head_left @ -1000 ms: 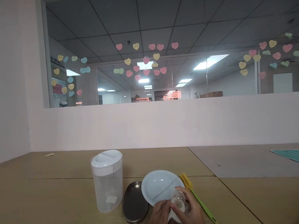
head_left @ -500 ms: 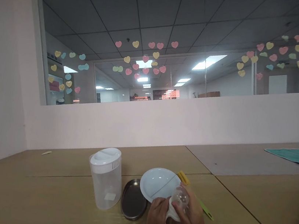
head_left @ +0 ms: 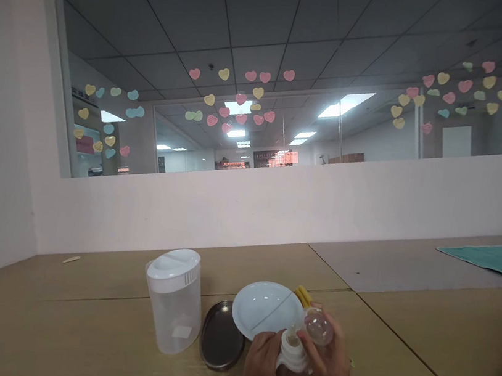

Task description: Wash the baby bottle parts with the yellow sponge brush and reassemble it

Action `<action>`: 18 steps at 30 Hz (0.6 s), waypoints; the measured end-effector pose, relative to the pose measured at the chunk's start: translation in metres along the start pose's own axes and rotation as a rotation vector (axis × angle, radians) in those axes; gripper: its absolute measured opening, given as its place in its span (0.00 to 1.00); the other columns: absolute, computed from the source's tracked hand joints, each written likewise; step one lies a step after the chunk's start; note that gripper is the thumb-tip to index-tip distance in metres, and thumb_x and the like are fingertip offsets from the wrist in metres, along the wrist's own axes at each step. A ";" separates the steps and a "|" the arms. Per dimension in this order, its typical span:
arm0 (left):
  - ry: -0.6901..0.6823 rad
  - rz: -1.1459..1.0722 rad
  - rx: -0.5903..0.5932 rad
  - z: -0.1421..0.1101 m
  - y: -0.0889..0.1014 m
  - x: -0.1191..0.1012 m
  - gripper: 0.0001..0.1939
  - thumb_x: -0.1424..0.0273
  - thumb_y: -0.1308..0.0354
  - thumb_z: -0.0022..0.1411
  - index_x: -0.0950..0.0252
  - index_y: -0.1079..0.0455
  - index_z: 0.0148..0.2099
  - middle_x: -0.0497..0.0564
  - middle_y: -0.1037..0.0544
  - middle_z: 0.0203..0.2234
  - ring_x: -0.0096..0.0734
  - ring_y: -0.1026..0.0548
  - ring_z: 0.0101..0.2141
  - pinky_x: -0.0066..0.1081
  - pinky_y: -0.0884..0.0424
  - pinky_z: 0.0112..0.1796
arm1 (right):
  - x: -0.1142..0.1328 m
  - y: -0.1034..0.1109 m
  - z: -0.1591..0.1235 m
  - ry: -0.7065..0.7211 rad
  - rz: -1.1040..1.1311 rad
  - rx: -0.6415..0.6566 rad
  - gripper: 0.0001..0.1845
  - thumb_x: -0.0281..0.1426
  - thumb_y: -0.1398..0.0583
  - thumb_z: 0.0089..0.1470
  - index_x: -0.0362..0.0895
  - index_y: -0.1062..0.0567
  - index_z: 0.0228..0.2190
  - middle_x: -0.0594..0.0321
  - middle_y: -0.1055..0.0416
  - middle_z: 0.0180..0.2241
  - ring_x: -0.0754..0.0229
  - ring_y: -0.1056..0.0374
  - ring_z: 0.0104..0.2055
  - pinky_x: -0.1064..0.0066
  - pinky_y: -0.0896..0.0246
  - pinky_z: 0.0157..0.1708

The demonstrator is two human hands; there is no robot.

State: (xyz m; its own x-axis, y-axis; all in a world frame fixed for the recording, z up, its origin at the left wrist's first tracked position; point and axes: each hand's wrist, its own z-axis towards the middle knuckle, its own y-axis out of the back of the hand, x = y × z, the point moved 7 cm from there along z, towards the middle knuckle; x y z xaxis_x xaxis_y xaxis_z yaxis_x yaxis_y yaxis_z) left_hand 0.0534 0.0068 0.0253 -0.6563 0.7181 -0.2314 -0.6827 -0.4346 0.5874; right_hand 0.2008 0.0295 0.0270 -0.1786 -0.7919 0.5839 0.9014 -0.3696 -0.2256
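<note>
Low in the head view, my left hand (head_left: 263,370) is wrapped round a small baby bottle with a white collar (head_left: 291,355). My right hand (head_left: 332,364) pinches the bottle's clear dome cap (head_left: 318,327), which sits just above and to the right of the collar, off the bottle. Right behind the hands lies a white divided plate (head_left: 265,307). A yellow-headed brush (head_left: 302,295) peeks out beside the plate, its handle mostly hidden by my right hand.
A clear plastic pitcher with a white lid (head_left: 172,308) stands to the left. A steel oval dish (head_left: 222,336) lies between pitcher and plate. A teal cloth (head_left: 497,258) lies at the far right. A white wall and heart-decorated window rise behind the wooden table (head_left: 72,331).
The clear cap has come off the bottle and moved up and right in my right hand. The white collar now shows. The camera has shifted slightly.
</note>
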 end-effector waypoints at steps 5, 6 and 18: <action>0.008 0.016 0.016 -0.001 0.002 0.001 0.31 0.54 0.42 0.53 0.67 0.37 0.54 0.59 0.26 0.41 0.42 0.28 0.41 0.39 0.28 0.41 | -0.035 0.002 0.016 -0.397 0.083 -0.017 0.38 0.41 0.36 0.44 0.46 0.43 0.54 0.52 0.35 0.51 0.53 0.33 0.48 0.62 0.33 0.45; 0.009 0.022 0.014 -0.001 0.002 0.001 0.31 0.54 0.42 0.53 0.67 0.37 0.54 0.59 0.26 0.41 0.42 0.28 0.42 0.39 0.28 0.41 | -0.043 0.000 0.019 -0.445 0.099 0.022 0.38 0.41 0.36 0.43 0.45 0.42 0.53 0.52 0.33 0.50 0.53 0.32 0.47 0.62 0.33 0.45; -0.037 0.049 -0.012 0.001 0.003 0.001 0.30 0.53 0.44 0.54 0.68 0.36 0.53 0.59 0.25 0.39 0.41 0.27 0.40 0.37 0.27 0.39 | -0.080 -0.026 0.008 -0.548 0.341 0.240 0.40 0.38 0.33 0.37 0.45 0.36 0.53 0.50 0.31 0.46 0.53 0.30 0.43 0.62 0.31 0.39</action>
State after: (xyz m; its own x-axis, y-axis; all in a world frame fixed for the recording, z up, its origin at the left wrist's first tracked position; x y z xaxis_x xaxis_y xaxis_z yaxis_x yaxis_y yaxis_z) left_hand 0.0506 0.0066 0.0278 -0.6769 0.7153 -0.1735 -0.6539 -0.4762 0.5879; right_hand 0.1951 0.1067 -0.0074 0.2992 -0.4614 0.8352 0.9454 0.0248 -0.3249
